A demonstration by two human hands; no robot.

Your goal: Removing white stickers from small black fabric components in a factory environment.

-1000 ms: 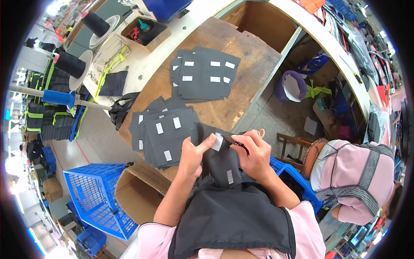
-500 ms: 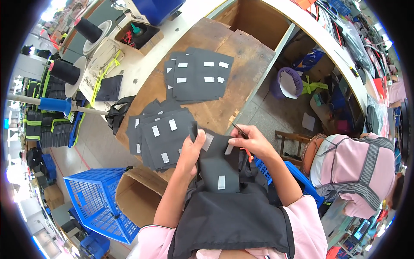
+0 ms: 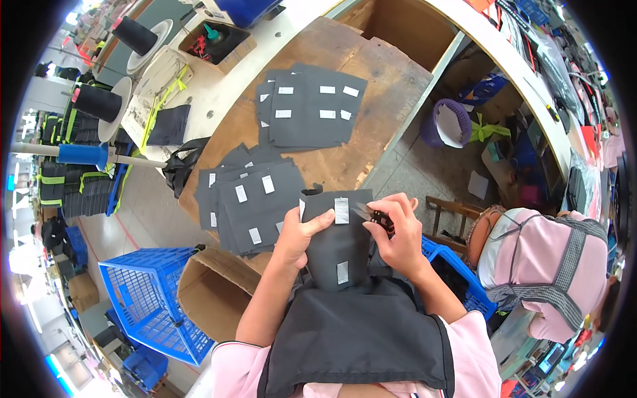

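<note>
My left hand (image 3: 296, 237) grips the left edge of a dark grey fabric piece (image 3: 325, 242), its thumb flat on the front. The piece hangs over my black apron (image 3: 358, 338) and bears a white patch near its top and another near its bottom. In my right hand (image 3: 401, 232) is a small pair of thread snips (image 3: 379, 220). Their tips point left, close to the upper patch; whether they touch the fabric I cannot tell. A pile of similar grey pieces (image 3: 255, 205) with white patches lies just left of my left hand.
Another pile of grey pieces (image 3: 315, 132) lies farther back on the wooden board (image 3: 391, 79). A blue crate (image 3: 149, 298) and a cardboard box (image 3: 212, 292) stand at my left. A purple bin (image 3: 438, 129) is on the floor at right, and a person in pink (image 3: 544, 265) sits nearby.
The fabric piece has been straightened, so its upper patch now faces me. My right hand has turned and shifted slightly right and down, with the snips now pointing left at the piece.
</note>
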